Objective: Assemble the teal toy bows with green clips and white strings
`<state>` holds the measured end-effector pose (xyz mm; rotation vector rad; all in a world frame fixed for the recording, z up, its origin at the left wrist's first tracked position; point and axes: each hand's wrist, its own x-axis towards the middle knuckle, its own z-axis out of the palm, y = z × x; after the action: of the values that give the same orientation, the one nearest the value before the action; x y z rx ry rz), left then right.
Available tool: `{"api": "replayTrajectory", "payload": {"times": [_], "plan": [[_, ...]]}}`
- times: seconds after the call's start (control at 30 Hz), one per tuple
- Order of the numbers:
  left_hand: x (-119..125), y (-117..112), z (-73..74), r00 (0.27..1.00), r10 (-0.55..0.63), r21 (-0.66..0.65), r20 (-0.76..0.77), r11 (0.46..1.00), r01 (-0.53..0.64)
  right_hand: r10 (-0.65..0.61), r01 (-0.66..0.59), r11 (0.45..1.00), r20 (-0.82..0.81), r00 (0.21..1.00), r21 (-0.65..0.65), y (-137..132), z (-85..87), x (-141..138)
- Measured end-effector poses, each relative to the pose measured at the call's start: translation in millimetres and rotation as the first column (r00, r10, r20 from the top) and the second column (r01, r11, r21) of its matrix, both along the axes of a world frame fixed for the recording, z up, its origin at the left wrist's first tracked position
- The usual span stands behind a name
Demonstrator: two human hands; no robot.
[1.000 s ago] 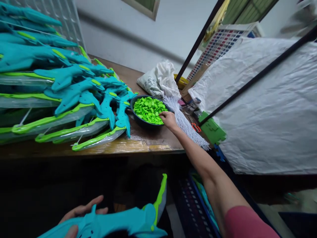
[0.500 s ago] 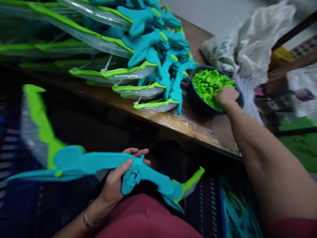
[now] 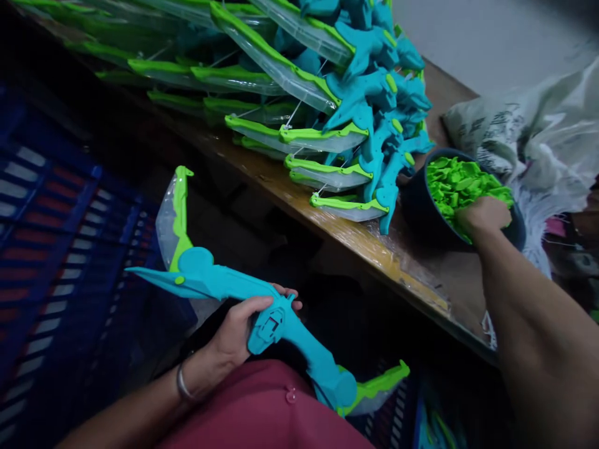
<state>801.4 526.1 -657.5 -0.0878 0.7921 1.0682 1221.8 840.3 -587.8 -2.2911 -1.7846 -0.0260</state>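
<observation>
Holding a now better-visible bow [image 3: 306, 346], left hand [image 3: 238, 325] waited at seven o'clock; right hand [image 3: 485, 217], grip unclear, lingered among green pieces [image 3: 461, 179], picking seemingly unfinished.

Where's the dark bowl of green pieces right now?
The bowl sits on the table, at right in the head view, beside the piled turquoise bows, near the white sack, with the right hand in it.

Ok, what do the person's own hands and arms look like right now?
The left hand is gloveless, with a smooth silver-coloured bangle worn behind it. The right hand, blurred, shows neither glove nor bangle. Neither forearm shows a sleeve; a maroon shirt shows between them.
</observation>
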Motion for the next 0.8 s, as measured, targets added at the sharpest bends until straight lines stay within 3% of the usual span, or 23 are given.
{"api": "replayTrajectory", "payload": {"times": [0.07, 0.13, 0.3, 0.37, 0.47, 0.5, 0.53, 0.6, 0.63, 0.7, 0.8], "plan": [[-2, 1, -0.4, 1.0, -0.017, 0.011, -0.017, 1.0, 0.017, -0.228, 0.228, 0.973, 0.01, 0.974, 0.026, -6, 4.6, 1], [-3, -1, -0.2, 0.999, -0.048, 0.043, -0.025, 0.998, 0.049, -0.314, 0.316, 0.948, -0.03, 0.949, 0.047, -14, 12.8, -1], [-9, -9, 0.0, 0.99, -0.117, 0.131, -0.08, 0.983, 0.127, -0.186, 0.241, 0.955, -0.283, 0.941, 0.175, -51, 36.9, -31], [-10, -12, -0.8, 0.989, -0.118, 0.141, -0.092, 0.981, 0.13, -0.067, 0.157, 0.969, -0.409, 0.91, 0.191, -86, 42.4, -58], [-9, -15, -2.8, 0.984, -0.138, 0.141, -0.116, 0.978, 0.153, 0.171, -0.134, 0.985, -0.576, 0.8, 0.106, -165, 41.9, -111], [-8, -17, -3.3, 0.98, -0.15, 0.145, -0.129, 0.975, 0.169, 0.333, -0.383, 0.921, -0.663, 0.671, 0.075, -194, 38.9, -130], [-6, -18, -3.7, 0.975, -0.164, 0.148, -0.147, 0.971, 0.186, 0.45, -0.606, 0.793, -0.731, 0.514, 0.062, -223, 34.6, -149], [-2, -21, -3.7, 0.962, -0.195, 0.162, -0.191, 0.96, 0.227, 0.53, -0.815, 0.576, -0.789, 0.31, 0.067, -272, 22.2, -182], [0, -23, -3.2, 0.954, -0.211, 0.17, -0.211, 0.954, 0.248, 0.521, -0.839, 0.54, -0.807, 0.278, 0.06, -290, 14.8, -195], [3, -26, -1.9, 0.938, -0.244, 0.194, -0.246, 0.936, 0.294, 0.477, -0.828, 0.559, -0.831, 0.285, 0.037, -315, -0.4, -211], [6, -30, -0.1, 0.916, -0.293, 0.25, -0.275, 0.898, 0.363, 0.449, -0.764, 0.642, -0.837, 0.312, 0.059, -332, -18.1, -218]]}}
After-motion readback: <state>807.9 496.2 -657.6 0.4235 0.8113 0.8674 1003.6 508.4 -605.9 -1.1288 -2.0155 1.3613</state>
